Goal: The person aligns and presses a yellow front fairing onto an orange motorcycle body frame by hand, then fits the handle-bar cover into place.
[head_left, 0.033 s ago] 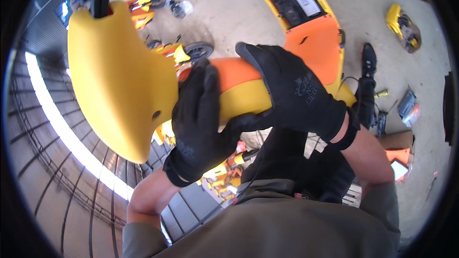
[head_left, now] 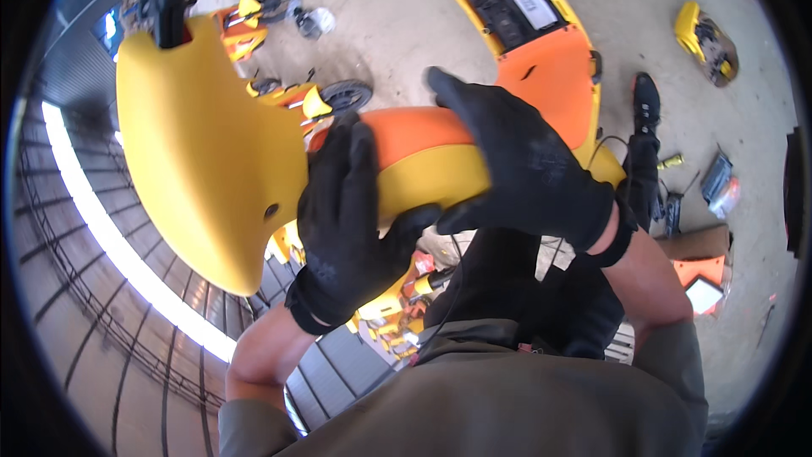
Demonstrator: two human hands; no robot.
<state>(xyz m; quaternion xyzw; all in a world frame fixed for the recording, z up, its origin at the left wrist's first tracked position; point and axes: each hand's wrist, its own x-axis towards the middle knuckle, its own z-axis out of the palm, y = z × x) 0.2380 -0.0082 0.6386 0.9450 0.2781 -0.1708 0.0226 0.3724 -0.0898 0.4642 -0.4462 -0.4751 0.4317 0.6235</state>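
Observation:
A scooter-like vehicle spans the view, with a large yellow front shield (head_left: pixel 211 161) at left and a narrow orange-and-yellow body section (head_left: pixel 427 156) running right from it. Both my hands wear black gloves. My left hand (head_left: pixel 342 203) lies across the body section beside the shield, its fingers stretched over the surface and its thumb out to the right. Farther right, my right hand (head_left: pixel 533 165) straddles the same section, fingers and thumb spread; its fingertips at the upper edge are blurred. The undersides of both hands are hidden.
An orange floor panel (head_left: pixel 550 76) adjoins an uncovered bay (head_left: pixel 507 0) with dark parts. Other yellow-orange vehicles (head_left: pixel 326 101) stand on the floor beyond. At right lie a yellow part (head_left: pixel 706 42), a grey-blue case (head_left: pixel 717 178) and cardboard (head_left: pixel 689 245). A thin cable (head_left: pixel 457 275) hangs before me.
My right hand has shifted slightly right, and its thumb has drawn back from my left thumb. More of the body section shows between the hands. The background has shifted slightly left.

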